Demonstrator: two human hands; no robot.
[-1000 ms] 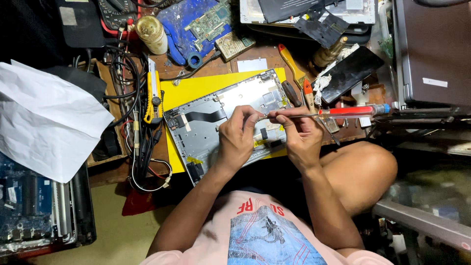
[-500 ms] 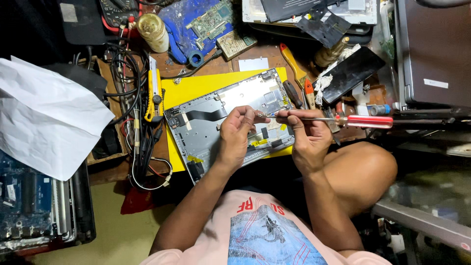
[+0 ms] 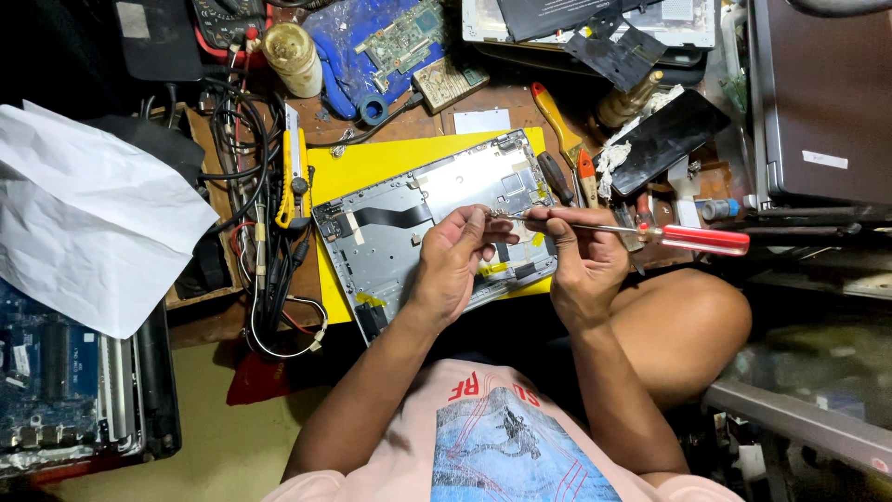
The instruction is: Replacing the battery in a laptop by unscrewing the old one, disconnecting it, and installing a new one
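At the middle of the frame, in the head view, the two hands meet above an opened grey laptop case [image 3: 409, 232] that lies tilted on a yellow mat [image 3: 372, 163] on the cluttered bench [image 3: 483, 98]. The right hand [image 3: 581, 265] holds a screwdriver with a red handle [image 3: 650, 232]; its fingers are closed around the thin metal shaft, and the handle points to the right edge of the frame. The left hand [image 3: 455, 256] has its fingers pinched narrow at the tip of the screwdriver, on something too small to tell. A black flat ribbon [image 3: 386, 218] lies across the inside of the case.

At the left of the frame lies a large crumpled white paper sheet [image 3: 88, 218], and below it, in the lower left corner, a blue circuit board [image 3: 46, 372]. At the upper middle there is a blue tray with a green board [image 3: 390, 42], and just left of it a round brownish tape roll [image 3: 293, 56]. A small white rectangular label [image 3: 480, 121] lies on the bench above the mat. At the upper right a dark closed laptop [image 3: 818, 93] carries a small white sticker [image 3: 825, 159]. A yellow-handled tool [image 3: 295, 181] lies left of the mat, beside a bundle of black cables [image 3: 251, 167].
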